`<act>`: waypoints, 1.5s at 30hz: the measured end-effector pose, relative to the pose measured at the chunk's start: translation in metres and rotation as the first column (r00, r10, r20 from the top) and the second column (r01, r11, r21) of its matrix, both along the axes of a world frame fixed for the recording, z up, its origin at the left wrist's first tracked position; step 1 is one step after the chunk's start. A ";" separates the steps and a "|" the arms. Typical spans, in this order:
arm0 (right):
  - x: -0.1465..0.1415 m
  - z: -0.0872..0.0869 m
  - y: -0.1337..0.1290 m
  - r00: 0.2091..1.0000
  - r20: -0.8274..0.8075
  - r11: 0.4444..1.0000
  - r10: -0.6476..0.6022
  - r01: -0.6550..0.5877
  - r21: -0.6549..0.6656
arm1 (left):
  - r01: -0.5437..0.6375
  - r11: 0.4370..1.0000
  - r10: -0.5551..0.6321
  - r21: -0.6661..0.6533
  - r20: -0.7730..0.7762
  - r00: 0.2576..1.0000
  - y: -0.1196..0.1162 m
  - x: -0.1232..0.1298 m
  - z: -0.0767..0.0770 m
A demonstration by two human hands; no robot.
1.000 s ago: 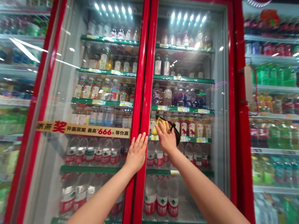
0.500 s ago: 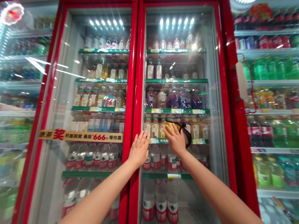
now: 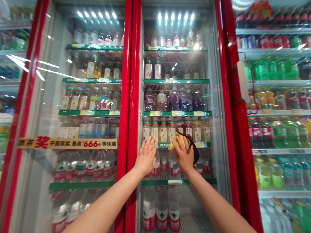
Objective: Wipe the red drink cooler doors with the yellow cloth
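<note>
My left hand (image 3: 146, 157) rests with its fingers stretched out against the glass door (image 3: 198, 195), just right of the red door frame (image 3: 134, 106). It holds nothing. To its right, my right hand (image 3: 184, 154) presses a yellow cloth (image 3: 172, 145) with a dark edge against the same pane. The cloth is bunched under the fingers, and part of it is hidden by the hand. Through the glass, drink bottles (image 3: 163, 131) stand in a row behind both hands.
Water bottles (image 3: 162, 212) fill part of the lower shelf. The neighbouring door on the left carries a printed strip (image 3: 68, 143). At the right, a pale box (image 3: 242, 80) with a red cord is fixed beside more shelves of drinks (image 3: 275, 69).
The view has shifted to the right, so the fridge sits further left. My right hand has moved a little over the glass and the cloth is more bunched. My left hand stays flat.
</note>
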State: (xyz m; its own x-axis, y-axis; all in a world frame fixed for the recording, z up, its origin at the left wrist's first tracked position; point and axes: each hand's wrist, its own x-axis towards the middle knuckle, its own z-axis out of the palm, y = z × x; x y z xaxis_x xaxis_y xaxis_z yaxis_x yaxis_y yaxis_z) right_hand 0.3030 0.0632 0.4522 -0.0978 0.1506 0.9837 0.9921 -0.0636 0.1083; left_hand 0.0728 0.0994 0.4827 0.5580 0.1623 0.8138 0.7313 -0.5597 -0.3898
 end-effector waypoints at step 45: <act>0.145 0.054 -0.060 0.920 -0.337 0.978 -0.199 0.207 -0.012 | 0.096 0.995 -0.095 0.004 -0.097 0.991 -0.027 0.156 0.012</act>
